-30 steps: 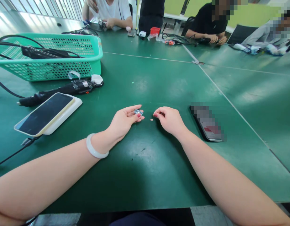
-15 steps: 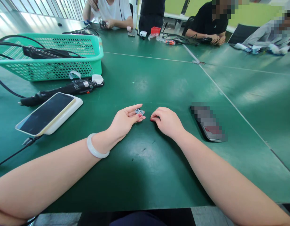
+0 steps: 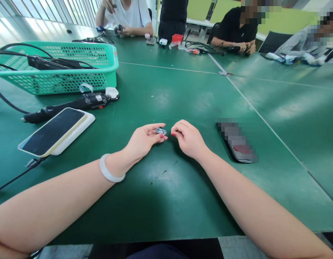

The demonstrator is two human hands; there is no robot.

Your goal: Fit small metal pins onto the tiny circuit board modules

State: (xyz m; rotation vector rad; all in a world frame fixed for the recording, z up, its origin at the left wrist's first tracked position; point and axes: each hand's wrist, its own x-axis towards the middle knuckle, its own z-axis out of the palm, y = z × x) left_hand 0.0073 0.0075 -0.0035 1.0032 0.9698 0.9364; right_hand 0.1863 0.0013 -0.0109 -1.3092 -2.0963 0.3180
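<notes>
My left hand (image 3: 143,139) rests on the green table (image 3: 182,97), palm up, with its thumb and fingers pinched on a small blue-grey part (image 3: 160,131). A white bangle (image 3: 109,169) circles that wrist. My right hand (image 3: 188,139) lies just right of the part, fingers curled into a pinch at the tabletop close to my left fingertips. What the right fingertips hold is too small to make out.
A phone on a white pad (image 3: 54,131) and a black power tool (image 3: 71,105) lie at left, in front of a green basket (image 3: 58,64) with cables. Another phone (image 3: 236,142) lies at right. Other people work at the table's far side.
My right hand slid left toward my left hand, covering the tiny red speck that lay on the table between them. The left hand stayed in place with the part.
</notes>
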